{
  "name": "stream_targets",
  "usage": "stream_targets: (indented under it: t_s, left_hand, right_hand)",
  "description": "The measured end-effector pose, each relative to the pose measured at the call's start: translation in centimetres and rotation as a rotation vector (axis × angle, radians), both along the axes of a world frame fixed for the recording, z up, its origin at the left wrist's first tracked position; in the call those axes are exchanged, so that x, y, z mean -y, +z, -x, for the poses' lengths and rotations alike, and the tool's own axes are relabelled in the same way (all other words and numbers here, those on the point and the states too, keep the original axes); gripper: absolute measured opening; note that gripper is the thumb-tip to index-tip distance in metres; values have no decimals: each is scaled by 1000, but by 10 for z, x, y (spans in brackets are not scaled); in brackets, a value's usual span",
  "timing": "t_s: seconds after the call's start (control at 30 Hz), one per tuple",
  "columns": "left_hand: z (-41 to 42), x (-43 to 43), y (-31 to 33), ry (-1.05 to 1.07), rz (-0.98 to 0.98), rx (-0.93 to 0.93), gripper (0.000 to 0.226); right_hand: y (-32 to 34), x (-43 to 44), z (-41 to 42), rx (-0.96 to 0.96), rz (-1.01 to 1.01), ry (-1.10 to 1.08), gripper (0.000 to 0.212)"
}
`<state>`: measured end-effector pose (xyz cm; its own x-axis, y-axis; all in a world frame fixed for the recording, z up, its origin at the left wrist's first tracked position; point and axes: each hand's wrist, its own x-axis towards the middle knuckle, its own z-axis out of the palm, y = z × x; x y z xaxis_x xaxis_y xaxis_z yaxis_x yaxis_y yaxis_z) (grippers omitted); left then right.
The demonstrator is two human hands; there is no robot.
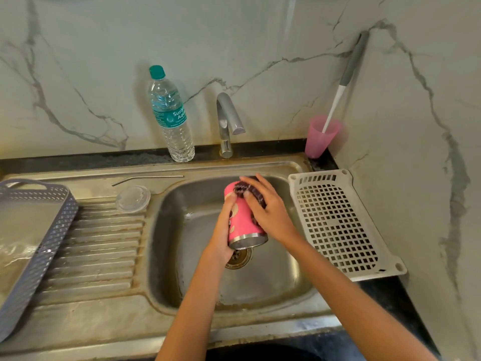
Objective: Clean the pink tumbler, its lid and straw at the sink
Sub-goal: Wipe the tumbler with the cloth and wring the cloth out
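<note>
Gripping the pink tumbler (243, 220) from its left side, the left hand (226, 225) is curling its fingers and thumb round the body, with the forearm reaching in from the lower edge of the view. The right hand (268, 207) is coming in from the lower right, arching over the far end of the tumbler and clutching a dark scrubber (247, 190) against it.

The tumbler is being held above the sink basin (273, 282), over the drain (240, 257), lying nearly on its side with its steel-rimmed end facing the person. Its wall is showing pink with pale round marks.

Item count:
- One clear lid (133, 199) is lying flat on the drainboard, left of the basin.
- One metal straw (148, 177) is lying on the ledge just behind the lid.
- One water bottle (171, 118) is standing left of the one faucet (227, 118).
- One pink cup (318, 139) is holding one brush (346, 71) in the corner.
- One white perforated tray (338, 222) is sitting right of the basin.
- One grey basket (33, 230) is sitting at far left.
</note>
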<state>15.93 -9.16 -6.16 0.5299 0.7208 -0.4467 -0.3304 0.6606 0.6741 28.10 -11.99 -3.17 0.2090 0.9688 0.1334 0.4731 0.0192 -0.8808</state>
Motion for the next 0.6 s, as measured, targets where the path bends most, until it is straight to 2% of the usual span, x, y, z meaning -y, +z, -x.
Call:
stream_targets:
  t_s: [0.1,0.27,0.33,0.4,0.53,0.6]
  left_hand:
    - [1,-4,0,15,-8,-40,54]
    - [0,-8,0,63,-37,-25,52]
    - [-3,-8,1,60,-68,-54,56]
    - [-3,-9,-2,30,-87,-65,56]
    - [0,-14,2,6,-86,-108,57]
    - [2,-23,6,53,-105,-115,57]
  right_hand:
    - [1,-2,-3,-155,43,-77,40]
    - [-16,20,9,126,-80,-25,42]
    - [-15,13,5,139,-111,-29,42]
    - [-8,0,0,73,-101,-24,40]
    - [7,-20,-5,-255,33,-93,39]
    - [6,-12,0,-217,35,-54,41]
